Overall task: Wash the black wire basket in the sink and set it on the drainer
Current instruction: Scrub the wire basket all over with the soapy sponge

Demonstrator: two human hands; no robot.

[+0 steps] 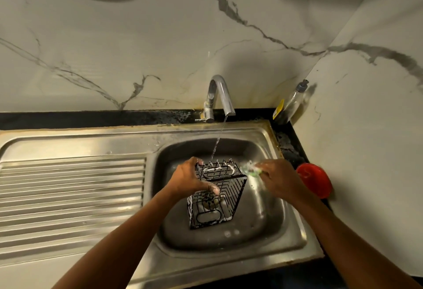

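The black wire basket (217, 199) stands tipped on its side inside the steel sink (270, 227), with soap foam on its wires. My left hand (190, 177) grips its upper left rim, thumb hooked over a wire. My right hand (279, 177) holds a foamy green scrub sponge (251, 169) just right of the basket's top corner. A thin stream of water falls from the chrome tap (219, 96) toward the basket's far edge. The ribbed drainer (71, 195) lies to the left of the sink bowl.
A dish soap bottle (290, 103) leans in the back right corner. A red round container (315, 180) sits on the black counter right of the sink. Marble-patterned walls close in behind and on the right.
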